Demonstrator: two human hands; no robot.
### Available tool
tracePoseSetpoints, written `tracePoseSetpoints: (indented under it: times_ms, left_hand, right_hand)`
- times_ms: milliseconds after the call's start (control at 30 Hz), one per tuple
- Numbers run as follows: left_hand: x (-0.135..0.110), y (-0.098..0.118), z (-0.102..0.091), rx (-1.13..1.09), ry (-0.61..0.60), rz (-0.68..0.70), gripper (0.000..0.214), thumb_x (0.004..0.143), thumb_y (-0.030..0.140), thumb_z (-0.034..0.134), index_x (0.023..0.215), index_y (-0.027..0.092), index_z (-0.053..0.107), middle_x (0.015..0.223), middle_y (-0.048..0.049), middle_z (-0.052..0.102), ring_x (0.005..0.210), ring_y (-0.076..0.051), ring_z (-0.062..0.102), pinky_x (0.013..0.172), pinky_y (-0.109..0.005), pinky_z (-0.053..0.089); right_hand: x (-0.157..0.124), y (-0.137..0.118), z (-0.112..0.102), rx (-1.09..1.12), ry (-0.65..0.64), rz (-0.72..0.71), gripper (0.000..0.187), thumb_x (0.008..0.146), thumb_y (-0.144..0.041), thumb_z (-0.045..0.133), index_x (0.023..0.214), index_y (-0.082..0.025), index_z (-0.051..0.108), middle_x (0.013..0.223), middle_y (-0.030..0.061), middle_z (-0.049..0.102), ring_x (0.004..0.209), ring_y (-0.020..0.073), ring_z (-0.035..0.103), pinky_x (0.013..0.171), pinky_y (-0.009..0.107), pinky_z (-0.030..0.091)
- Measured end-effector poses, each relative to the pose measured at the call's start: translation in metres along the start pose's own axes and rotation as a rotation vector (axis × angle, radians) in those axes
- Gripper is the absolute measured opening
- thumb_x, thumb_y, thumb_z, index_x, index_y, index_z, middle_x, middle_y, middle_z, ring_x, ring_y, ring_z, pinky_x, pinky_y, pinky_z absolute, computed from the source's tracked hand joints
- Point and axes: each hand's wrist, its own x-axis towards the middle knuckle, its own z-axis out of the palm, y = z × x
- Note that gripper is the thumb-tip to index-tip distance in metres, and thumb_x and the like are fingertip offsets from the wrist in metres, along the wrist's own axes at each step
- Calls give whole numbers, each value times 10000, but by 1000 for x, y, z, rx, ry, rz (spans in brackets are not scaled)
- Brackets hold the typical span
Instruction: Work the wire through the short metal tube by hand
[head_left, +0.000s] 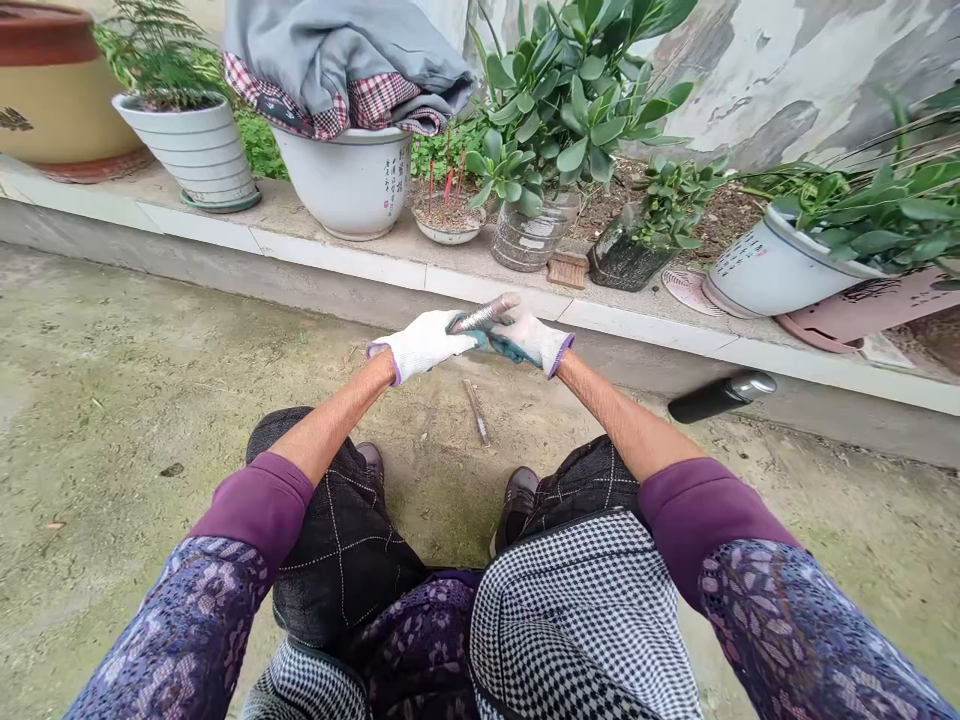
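Both my hands wear white work gloves with teal palms and purple cuffs, held out over the ground before my knees. My left hand point(431, 342) is closed around the lower end of a short silvery rod point(484, 315) with a brownish tip. The rod slants up to the right. My right hand point(531, 335) is closed at its upper end, the fingers partly hidden behind it. Whether the rod is bare metal or wrapped, I cannot tell. Below my hands, a thin brownish-grey stick point(476, 412) lies on the ground between my shoes.
A low tiled ledge point(337, 252) runs across in front, bearing potted plants point(570, 110) and a white pot point(337, 185) with grey cloth point(337, 60) on top. A wooden brush point(568, 270) lies on the ledge. Against its base at right leans a black flask point(709, 398).
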Motion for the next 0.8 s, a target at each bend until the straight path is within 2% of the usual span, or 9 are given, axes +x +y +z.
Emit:
tracePoseSetpoints:
  times_ms: [133,300,467,567,667,800]
  left_hand:
    - [8,-16,-3,116,145,-113,407,889,447,569,1131,138,675,928,-71,722,769,-180,626,708,-269,465]
    - [14,-34,-1,212,119,-122,468,900,427,574,1301,190,620,1079,-86,741,927,-222,687,819,-282,483]
    - [15,-41,3,137,116,-30,619,891,371,592,1478,224,463,1255,-69,701,1066,-213,674,899,-269,479]
    - [17,-40,2,166,102,-30,546,897,382,578,1412,210,520,1201,-72,717,1005,-210,686,860,-268,490]
    - [17,-36,3,329,46,-83,471,902,429,563,1321,215,573,1090,-81,737,920,-224,699,795,-280,492]
    - [11,-22,8,536,-82,-110,410,909,457,537,1255,245,598,990,-85,743,883,-244,709,746,-286,483]
  right_hand:
    - [-17,-14,8,-32,-3,-33,217,825,-220,490,892,-151,684,582,-34,532,468,85,428,474,204,351]
    - [-35,-27,8,-218,2,-208,222,843,-237,499,867,-160,706,669,-21,606,580,97,497,593,207,400]
    - [-38,-36,-3,-236,54,-209,272,883,-241,481,954,-150,728,679,-8,626,595,112,519,596,222,397]
    - [-40,-40,-4,-324,53,-232,275,906,-251,484,953,-150,735,697,9,645,618,124,525,608,235,394]
    - [-36,-40,-2,-452,31,-275,236,897,-230,524,968,-166,739,787,28,693,674,135,545,652,244,398]
    - [-13,-27,-14,-442,88,-288,259,893,-230,517,1001,-172,745,854,37,722,729,146,579,683,241,416]
